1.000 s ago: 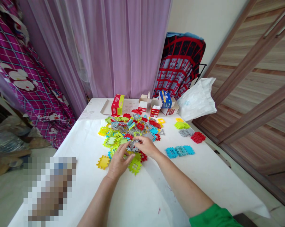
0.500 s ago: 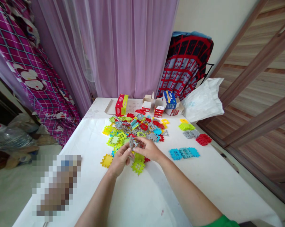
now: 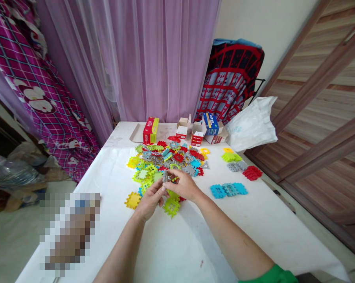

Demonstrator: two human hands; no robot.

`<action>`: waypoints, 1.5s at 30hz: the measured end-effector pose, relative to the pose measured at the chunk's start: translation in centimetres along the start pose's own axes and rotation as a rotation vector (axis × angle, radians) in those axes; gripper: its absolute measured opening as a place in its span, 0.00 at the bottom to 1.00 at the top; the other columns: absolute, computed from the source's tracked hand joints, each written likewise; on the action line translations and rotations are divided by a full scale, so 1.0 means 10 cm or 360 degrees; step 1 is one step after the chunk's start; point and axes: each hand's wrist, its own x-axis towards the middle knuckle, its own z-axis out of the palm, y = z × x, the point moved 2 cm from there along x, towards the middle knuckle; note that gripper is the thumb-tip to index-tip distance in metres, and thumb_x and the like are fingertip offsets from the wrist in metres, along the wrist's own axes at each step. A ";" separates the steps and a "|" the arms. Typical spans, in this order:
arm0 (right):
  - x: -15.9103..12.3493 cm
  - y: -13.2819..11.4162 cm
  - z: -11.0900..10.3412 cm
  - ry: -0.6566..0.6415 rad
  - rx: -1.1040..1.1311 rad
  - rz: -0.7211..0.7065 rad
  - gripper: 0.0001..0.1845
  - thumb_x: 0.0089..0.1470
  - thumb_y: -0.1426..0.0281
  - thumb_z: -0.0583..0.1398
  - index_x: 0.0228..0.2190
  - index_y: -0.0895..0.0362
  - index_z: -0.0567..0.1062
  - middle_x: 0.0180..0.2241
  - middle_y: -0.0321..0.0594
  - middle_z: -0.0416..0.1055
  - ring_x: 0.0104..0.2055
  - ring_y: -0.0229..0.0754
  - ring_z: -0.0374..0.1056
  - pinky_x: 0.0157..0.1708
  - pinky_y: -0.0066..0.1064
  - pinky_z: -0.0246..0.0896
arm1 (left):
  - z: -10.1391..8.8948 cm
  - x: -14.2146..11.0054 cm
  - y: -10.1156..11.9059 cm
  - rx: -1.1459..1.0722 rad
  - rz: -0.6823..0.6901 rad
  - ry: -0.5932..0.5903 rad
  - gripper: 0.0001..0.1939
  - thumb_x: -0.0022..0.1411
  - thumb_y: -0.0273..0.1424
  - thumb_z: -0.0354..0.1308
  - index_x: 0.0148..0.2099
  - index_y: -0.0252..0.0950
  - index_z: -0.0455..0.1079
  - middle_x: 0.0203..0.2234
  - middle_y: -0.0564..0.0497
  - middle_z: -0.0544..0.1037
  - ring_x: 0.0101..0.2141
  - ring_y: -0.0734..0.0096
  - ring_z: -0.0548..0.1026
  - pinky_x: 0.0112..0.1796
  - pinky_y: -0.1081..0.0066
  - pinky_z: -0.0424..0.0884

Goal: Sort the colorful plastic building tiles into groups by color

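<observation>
Left hand: I have it (image 3: 149,201) half closed, fingertips pinching the gray piece (image 3: 166,178) from the near side.
Right hand: I have it (image 3: 183,186) half closed too, fingers on the piece's other side, just above the pile.
Piece: held between both hands over the pile (image 3: 165,159), seen nearly edge-on and tilted; I cannot tell its long axis.
Containers: an open white box (image 3: 181,131), a small red box (image 3: 197,138), a blue box (image 3: 210,124) and a larger red box (image 3: 150,130) sit at the table's (image 3: 171,245) far end; I can't see inside them.
Change: compared with the earlier frame, the piece sits lower, with more of it hidden by my fingers.
Nearby: a lime piece (image 3: 171,207) lies below my hands, a yellow piece (image 3: 133,200) left of them, and blue pieces (image 3: 228,190) to the right.
</observation>
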 end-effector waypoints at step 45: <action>0.03 1.88 -2.28 0.0224 -0.1724 0.1277 0.30 0.54 0.51 0.56 0.50 0.59 0.69 0.46 0.54 0.73 0.48 0.53 0.70 0.43 0.39 0.63 | -0.09 -0.03 0.17 -0.0167 -0.0289 0.0398 0.33 0.43 0.46 0.69 0.51 0.40 0.72 0.55 0.43 0.73 0.35 0.66 0.79 0.20 0.78 0.69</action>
